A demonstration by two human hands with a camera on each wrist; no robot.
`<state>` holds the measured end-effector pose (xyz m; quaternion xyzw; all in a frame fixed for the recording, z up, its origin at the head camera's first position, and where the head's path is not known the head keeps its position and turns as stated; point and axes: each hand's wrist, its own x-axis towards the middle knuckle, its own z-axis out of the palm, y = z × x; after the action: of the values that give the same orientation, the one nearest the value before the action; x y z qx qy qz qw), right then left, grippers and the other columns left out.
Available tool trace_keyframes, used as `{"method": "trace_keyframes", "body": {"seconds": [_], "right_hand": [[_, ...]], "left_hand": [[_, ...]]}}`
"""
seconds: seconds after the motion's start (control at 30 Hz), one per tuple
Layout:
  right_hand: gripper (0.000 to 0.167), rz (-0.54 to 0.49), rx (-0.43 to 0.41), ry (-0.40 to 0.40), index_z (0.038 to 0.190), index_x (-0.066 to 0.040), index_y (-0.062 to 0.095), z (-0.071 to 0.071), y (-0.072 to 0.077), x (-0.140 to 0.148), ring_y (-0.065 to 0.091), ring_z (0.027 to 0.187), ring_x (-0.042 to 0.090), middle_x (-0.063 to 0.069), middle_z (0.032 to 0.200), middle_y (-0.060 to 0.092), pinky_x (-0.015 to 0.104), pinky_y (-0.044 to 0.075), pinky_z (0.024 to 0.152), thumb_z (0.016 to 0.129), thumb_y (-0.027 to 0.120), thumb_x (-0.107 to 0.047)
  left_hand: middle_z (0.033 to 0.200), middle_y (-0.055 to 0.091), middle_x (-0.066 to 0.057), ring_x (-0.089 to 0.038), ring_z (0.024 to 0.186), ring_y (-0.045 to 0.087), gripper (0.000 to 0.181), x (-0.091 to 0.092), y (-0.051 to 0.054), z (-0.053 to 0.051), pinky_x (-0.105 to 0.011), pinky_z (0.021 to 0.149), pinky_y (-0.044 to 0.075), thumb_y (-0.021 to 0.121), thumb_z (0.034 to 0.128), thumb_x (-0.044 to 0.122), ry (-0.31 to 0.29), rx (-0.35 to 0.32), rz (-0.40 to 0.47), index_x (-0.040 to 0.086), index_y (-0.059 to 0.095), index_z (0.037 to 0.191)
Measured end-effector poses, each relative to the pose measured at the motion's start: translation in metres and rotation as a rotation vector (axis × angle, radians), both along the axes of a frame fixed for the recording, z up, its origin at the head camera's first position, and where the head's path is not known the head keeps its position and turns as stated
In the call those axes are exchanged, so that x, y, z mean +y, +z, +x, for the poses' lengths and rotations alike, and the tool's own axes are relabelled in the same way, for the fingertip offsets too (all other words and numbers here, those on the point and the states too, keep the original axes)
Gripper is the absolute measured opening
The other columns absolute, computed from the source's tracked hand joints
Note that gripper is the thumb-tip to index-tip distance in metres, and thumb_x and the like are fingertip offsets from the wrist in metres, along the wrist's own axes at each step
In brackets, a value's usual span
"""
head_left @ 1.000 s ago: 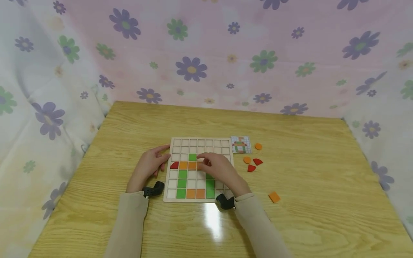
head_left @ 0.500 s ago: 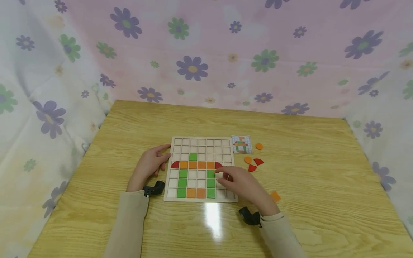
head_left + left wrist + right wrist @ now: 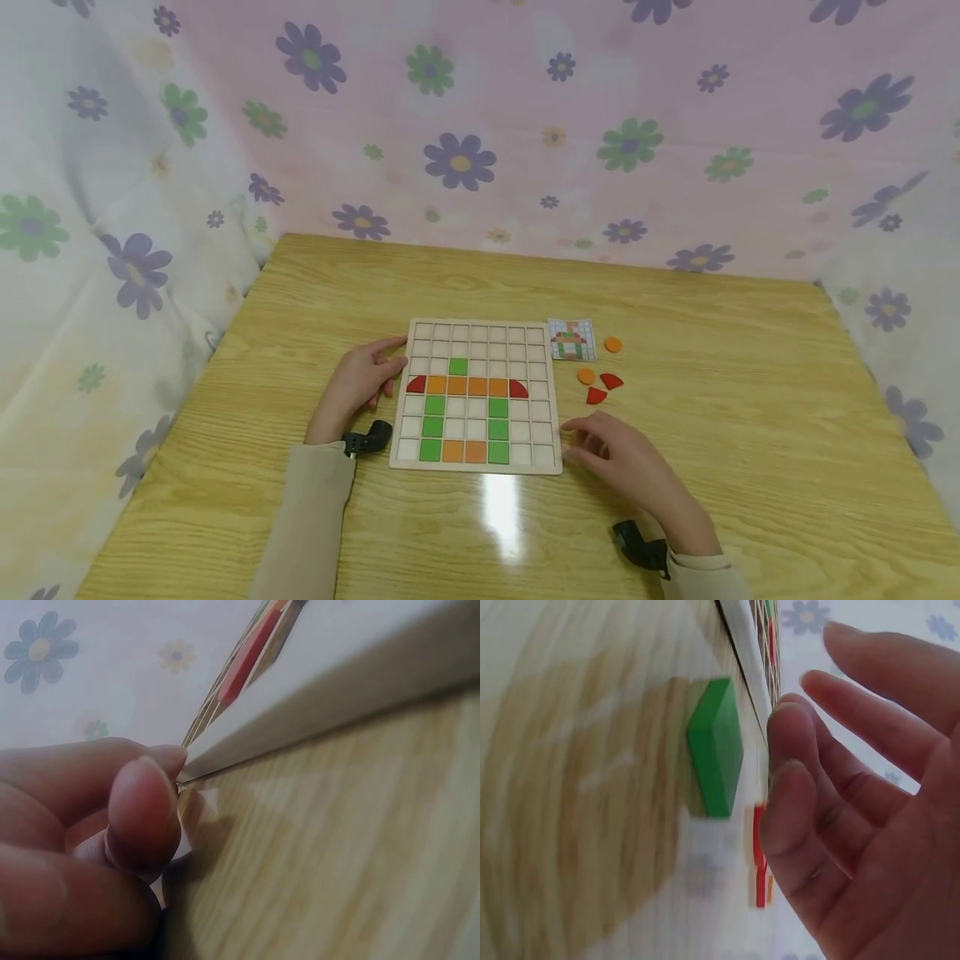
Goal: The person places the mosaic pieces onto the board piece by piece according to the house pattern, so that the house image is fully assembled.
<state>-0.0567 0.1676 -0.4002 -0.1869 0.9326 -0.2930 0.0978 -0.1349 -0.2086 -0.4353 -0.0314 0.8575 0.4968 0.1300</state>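
A wooden grid board (image 3: 480, 332) lies on the table with green squares (image 3: 498, 407), orange squares (image 3: 477, 387) and two red quarter-circles (image 3: 518, 389) set in its cells. My left hand (image 3: 356, 383) touches the board's left edge with thumb and index finger. Just off the board's lower right, my right hand (image 3: 626, 462) hovers with loosely bent fingers and nothing between them. In the right wrist view, a green square piece (image 3: 720, 750) lies on the table near those fingers; the hand hides it from the head view. The loose orange square is out of sight too.
A printed pattern card (image 3: 573, 340) lies by the board's upper right corner. Loose orange discs (image 3: 586, 377) and red quarter-circles (image 3: 612, 381) lie right of the board. A flowered curtain (image 3: 540, 108) surrounds the table's back and sides.
My right hand has moved right and towards me, from over the board to beside it. A red quarter-circle now shows at the orange row's right end. The left hand stays put.
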Motion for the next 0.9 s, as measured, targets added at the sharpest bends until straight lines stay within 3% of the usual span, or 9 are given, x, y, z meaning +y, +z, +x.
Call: {"method": "trace_keyframes", "body": {"seconds": [0.3, 0.5, 0.6, 0.73, 0.9], "right_hand": [[0.031, 0.079, -0.023, -0.048, 0.105, -0.020, 0.063, 0.005, 0.000, 0.012, 0.041, 0.062, 0.004, -0.008, 0.081, 0.047, 0.020, 0.037, 0.053, 0.076, 0.072, -0.027], [0.035, 0.124, -0.154, -0.104, 0.107, -0.023, 0.061, 0.007, -0.002, 0.016, 0.043, 0.066, 0.008, -0.006, 0.085, 0.045, 0.022, 0.037, 0.055, 0.074, 0.073, -0.025], [0.033, 0.124, -0.178, -0.114, 0.105, -0.022, 0.061, 0.008, -0.003, 0.016, 0.044, 0.067, 0.009, -0.007, 0.087, 0.045, 0.023, 0.038, 0.056, 0.074, 0.073, -0.021], [0.027, 0.129, -0.148, -0.118, 0.100, -0.020, 0.062, 0.009, -0.002, 0.015, 0.044, 0.068, 0.009, -0.006, 0.086, 0.047, 0.023, 0.039, 0.057, 0.075, 0.072, -0.017], [0.028, 0.185, 0.004, -0.162, 0.098, -0.010, 0.065, 0.012, -0.002, 0.011, 0.045, 0.068, 0.008, -0.001, 0.089, 0.051, 0.023, 0.042, 0.058, 0.072, 0.074, -0.010]], "left_hand": [[0.055, 0.055, -0.011, -0.019, 0.032, 0.041, 0.042, 0.001, 0.001, -0.001, -0.035, 0.034, 0.040, 0.055, 0.0881, 0.035, 0.005, 0.011, -0.007, 0.031, 0.047, 0.129], [0.056, 0.056, -0.011, -0.019, 0.033, 0.041, 0.042, 0.003, 0.001, 0.000, -0.035, 0.034, 0.041, 0.056, 0.0877, 0.036, 0.002, 0.008, -0.003, 0.031, 0.047, 0.128], [0.056, 0.056, -0.011, -0.019, 0.033, 0.041, 0.042, 0.003, -0.001, 0.000, -0.035, 0.034, 0.041, 0.056, 0.0876, 0.036, 0.003, 0.000, -0.002, 0.031, 0.047, 0.128], [0.056, 0.056, -0.011, -0.019, 0.033, 0.041, 0.042, 0.003, -0.004, 0.000, -0.035, 0.034, 0.040, 0.056, 0.0875, 0.036, 0.013, -0.004, -0.007, 0.031, 0.048, 0.128], [0.056, 0.056, -0.011, -0.019, 0.032, 0.041, 0.042, 0.000, -0.005, -0.001, -0.034, 0.033, 0.040, 0.056, 0.0871, 0.038, 0.012, 0.006, -0.015, 0.033, 0.047, 0.128]]}}
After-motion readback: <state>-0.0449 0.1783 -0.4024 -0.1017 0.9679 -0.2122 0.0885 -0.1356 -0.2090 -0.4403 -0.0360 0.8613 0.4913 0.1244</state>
